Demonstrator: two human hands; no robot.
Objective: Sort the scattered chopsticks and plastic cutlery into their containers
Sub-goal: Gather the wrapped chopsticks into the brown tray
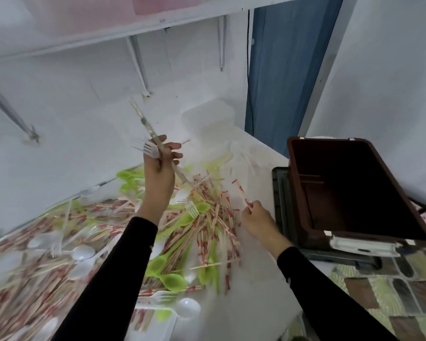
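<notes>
The left hand (160,168) is raised above the heap, its fingers curled round a few white plastic forks (145,148) and a long paper-sleeved chopstick pair (148,126) that slants up and away from it. The right hand (256,217), lower and close to the white tabletop (251,291), pinches one red-and-white-wrapped chopstick (241,191) by its near end. Between and below the hands lies the scattered pile of wrapped wooden chopsticks (214,217), mixed with lime-green plastic spoons (175,281) and white plastic spoons (84,252). Just right of the right hand sits a dark brown rectangular plastic bin (303,193), seemingly divided inside, though its interior is too dark to tell.
</notes>
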